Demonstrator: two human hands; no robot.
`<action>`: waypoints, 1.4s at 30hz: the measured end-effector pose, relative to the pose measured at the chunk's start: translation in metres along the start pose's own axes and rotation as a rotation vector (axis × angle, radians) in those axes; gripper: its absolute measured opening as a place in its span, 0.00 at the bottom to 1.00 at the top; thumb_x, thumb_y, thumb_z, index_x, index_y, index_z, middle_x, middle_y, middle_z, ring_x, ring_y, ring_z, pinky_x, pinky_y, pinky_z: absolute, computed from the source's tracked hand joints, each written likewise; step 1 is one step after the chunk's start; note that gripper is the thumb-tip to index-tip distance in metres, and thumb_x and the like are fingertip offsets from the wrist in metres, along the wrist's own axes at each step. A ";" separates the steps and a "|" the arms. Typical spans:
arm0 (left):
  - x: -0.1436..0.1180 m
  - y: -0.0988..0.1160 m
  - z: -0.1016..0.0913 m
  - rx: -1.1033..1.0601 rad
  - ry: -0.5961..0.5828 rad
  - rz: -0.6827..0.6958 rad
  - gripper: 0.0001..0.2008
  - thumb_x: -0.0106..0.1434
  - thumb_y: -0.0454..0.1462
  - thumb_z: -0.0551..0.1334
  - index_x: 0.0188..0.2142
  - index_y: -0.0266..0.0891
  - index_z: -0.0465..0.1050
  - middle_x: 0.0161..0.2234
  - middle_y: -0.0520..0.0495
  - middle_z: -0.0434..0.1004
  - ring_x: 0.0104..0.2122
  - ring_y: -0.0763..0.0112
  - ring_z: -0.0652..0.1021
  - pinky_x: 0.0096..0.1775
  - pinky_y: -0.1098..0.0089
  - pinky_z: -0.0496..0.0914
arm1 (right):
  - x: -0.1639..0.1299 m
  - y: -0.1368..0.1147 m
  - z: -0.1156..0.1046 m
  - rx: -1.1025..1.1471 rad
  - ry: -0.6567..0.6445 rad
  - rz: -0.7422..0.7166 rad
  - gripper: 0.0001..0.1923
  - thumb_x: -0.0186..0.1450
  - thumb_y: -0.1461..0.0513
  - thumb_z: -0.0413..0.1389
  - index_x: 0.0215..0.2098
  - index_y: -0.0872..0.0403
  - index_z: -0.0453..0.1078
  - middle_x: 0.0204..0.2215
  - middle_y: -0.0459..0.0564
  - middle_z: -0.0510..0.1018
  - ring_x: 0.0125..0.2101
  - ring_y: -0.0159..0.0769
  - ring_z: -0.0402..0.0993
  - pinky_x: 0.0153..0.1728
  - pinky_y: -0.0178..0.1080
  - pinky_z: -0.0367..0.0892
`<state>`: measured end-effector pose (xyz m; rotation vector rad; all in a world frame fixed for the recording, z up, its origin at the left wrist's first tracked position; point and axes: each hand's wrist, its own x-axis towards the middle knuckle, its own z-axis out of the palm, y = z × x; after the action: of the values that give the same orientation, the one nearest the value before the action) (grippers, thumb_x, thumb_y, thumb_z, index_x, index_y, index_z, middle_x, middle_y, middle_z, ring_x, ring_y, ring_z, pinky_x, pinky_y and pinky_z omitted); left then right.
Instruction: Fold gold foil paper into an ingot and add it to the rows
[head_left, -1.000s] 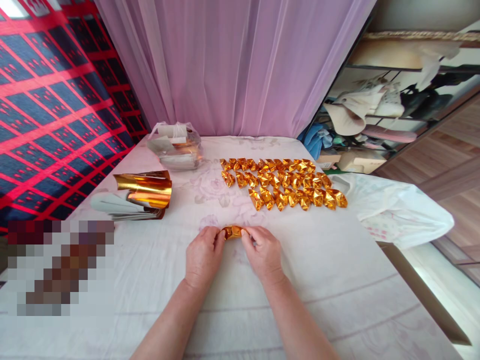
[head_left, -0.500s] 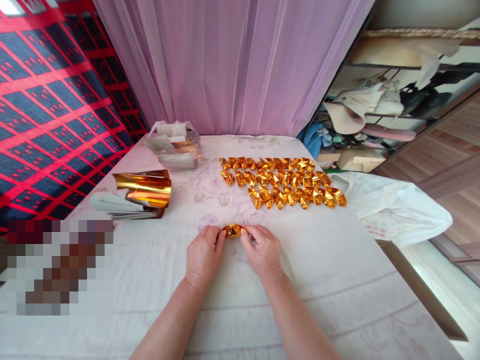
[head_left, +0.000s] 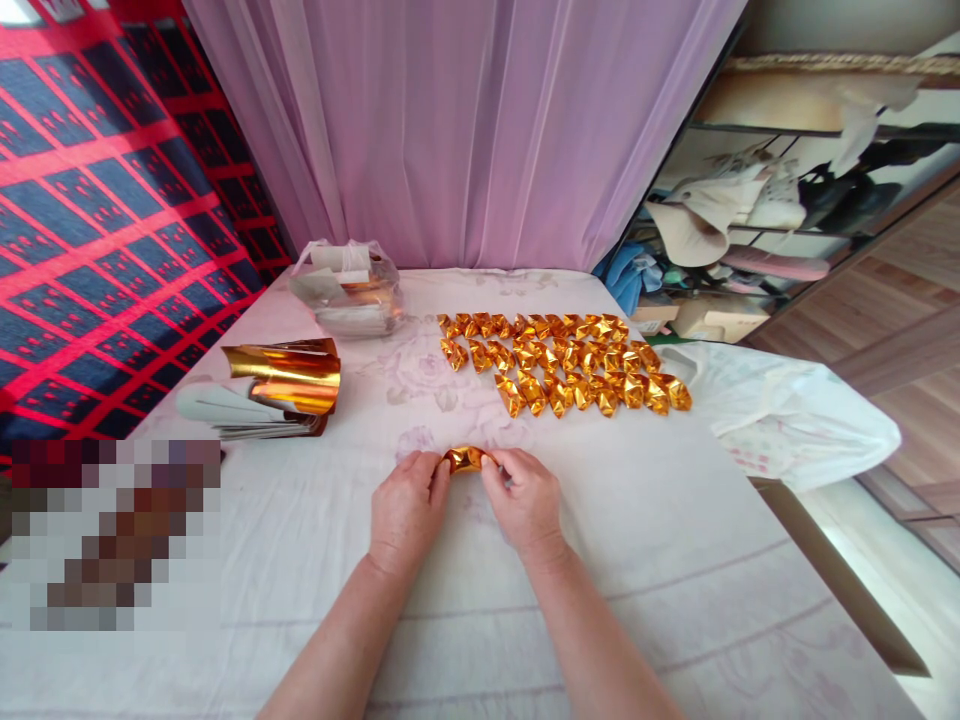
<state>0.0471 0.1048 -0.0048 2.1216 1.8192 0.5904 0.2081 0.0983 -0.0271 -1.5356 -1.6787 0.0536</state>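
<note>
You are mid-fold: left hand (head_left: 405,510) & right hand (head_left: 527,500) each pinch one end of the foil piece (head_left: 465,459) just above the surface (head_left: 675,560), so next probably needs firm creasing w/ fingertips.

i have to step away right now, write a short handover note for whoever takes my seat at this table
Left hand and right hand: both pinch the ends of one gold foil piece, low over the white cloth.
Done: three rows of folded gold pieces lie beyond the hands.
Stock: curled gold foil sheets at the left; a clear bag behind them.
Left: the piece in hand looks unfinished and has not joined the rows; sheets remain unfolded.
</note>
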 end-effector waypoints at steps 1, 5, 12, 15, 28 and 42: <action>0.000 0.000 0.000 0.007 -0.003 -0.003 0.12 0.70 0.38 0.53 0.35 0.41 0.74 0.35 0.48 0.79 0.34 0.68 0.78 0.33 0.71 0.65 | 0.000 0.000 0.000 -0.001 -0.002 -0.004 0.13 0.67 0.62 0.50 0.31 0.51 0.76 0.25 0.47 0.79 0.27 0.32 0.74 0.33 0.33 0.65; 0.000 0.001 0.000 0.027 -0.016 -0.007 0.11 0.70 0.38 0.53 0.36 0.41 0.73 0.35 0.48 0.79 0.35 0.67 0.78 0.32 0.71 0.65 | 0.000 0.000 0.000 0.003 -0.012 -0.001 0.12 0.67 0.62 0.51 0.31 0.51 0.76 0.26 0.47 0.80 0.28 0.32 0.75 0.33 0.33 0.65; 0.000 0.002 -0.001 0.028 -0.037 -0.017 0.11 0.71 0.38 0.53 0.36 0.42 0.74 0.36 0.48 0.78 0.35 0.66 0.78 0.33 0.71 0.65 | 0.000 0.001 -0.001 0.000 -0.022 -0.006 0.13 0.68 0.62 0.50 0.31 0.51 0.76 0.25 0.46 0.79 0.27 0.32 0.74 0.32 0.33 0.65; 0.000 0.002 -0.002 0.034 -0.036 -0.018 0.11 0.70 0.38 0.53 0.37 0.42 0.74 0.36 0.48 0.78 0.35 0.67 0.78 0.32 0.71 0.65 | 0.000 0.000 -0.001 0.004 -0.021 0.004 0.13 0.68 0.62 0.50 0.31 0.51 0.76 0.26 0.47 0.80 0.28 0.32 0.75 0.33 0.33 0.65; 0.003 -0.007 0.002 -0.124 0.062 -0.008 0.11 0.69 0.40 0.54 0.37 0.42 0.74 0.34 0.49 0.79 0.33 0.67 0.78 0.34 0.70 0.68 | 0.002 -0.003 -0.008 0.043 -0.057 0.027 0.11 0.67 0.60 0.52 0.33 0.51 0.76 0.27 0.47 0.80 0.26 0.32 0.73 0.31 0.33 0.65; 0.005 -0.016 0.008 -0.297 0.151 -0.041 0.13 0.68 0.40 0.53 0.45 0.43 0.76 0.42 0.47 0.81 0.41 0.65 0.80 0.42 0.68 0.73 | 0.007 -0.004 -0.020 0.086 -0.225 -0.057 0.14 0.66 0.57 0.51 0.25 0.51 0.70 0.22 0.44 0.75 0.24 0.31 0.71 0.29 0.33 0.61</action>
<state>0.0379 0.1127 -0.0181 1.8827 1.7202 0.9676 0.2173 0.0936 -0.0075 -1.4596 -1.8696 0.2742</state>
